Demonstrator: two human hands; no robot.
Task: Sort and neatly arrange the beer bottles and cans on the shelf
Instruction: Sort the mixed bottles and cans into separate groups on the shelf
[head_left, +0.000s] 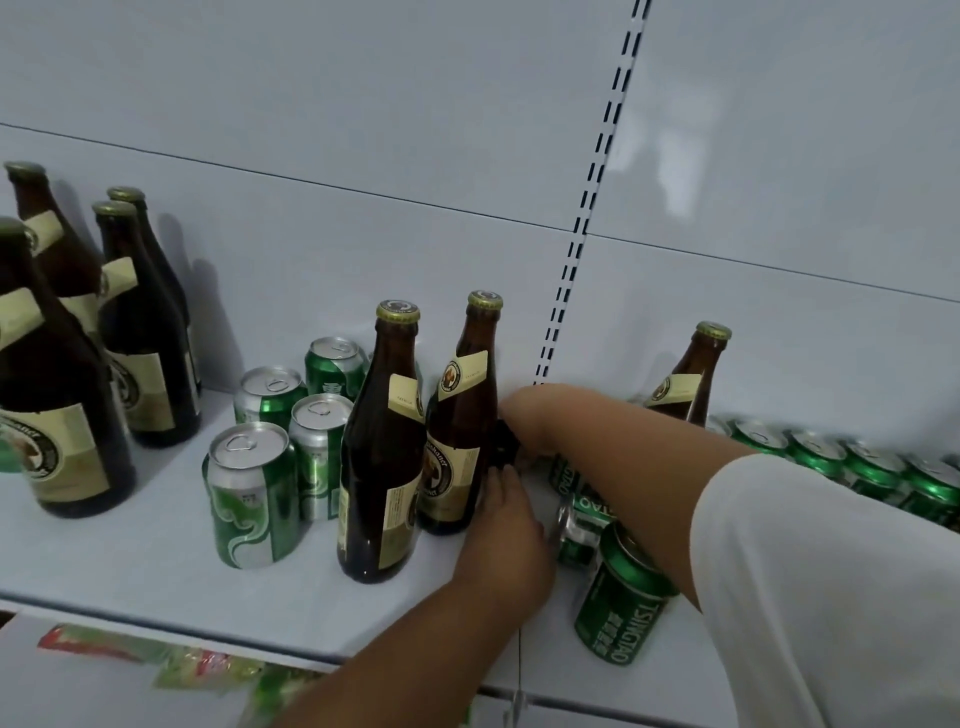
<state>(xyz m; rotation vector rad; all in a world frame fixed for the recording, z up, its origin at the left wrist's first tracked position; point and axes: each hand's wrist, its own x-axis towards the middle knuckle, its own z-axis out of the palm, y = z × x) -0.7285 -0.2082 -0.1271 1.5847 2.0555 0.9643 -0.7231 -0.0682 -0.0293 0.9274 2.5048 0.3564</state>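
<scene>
A sorting step is judged to be under way in the middle of the shelf (156, 566), where bottles and cans are mixed. The left hand (506, 540) is laid against the base of the rear brown bottle (460, 415), its fingers appearing to curl round the glass, though the grip is partly hidden. The right hand (519, 415) is reached in behind that same bottle; whether it is spread or closed cannot be told, since the fingers are hidden by the bottle and a dark wrist strap.

A second brown bottle (382, 447) stands just beside the first, in front and to its left. 4 upright green cans (252, 493) are seen to the left of it, and 4 dark bottles (57, 364) are grouped at the far left. To the right, 1 lone bottle (691, 379) stands behind a row of green cans (852, 462).

The next move is judged to call for the held bottle being carried left to the bottle group. In the way are the front bottle and the 4 cans; a tilted can (623, 597) near the right forearm could be knocked over
</scene>
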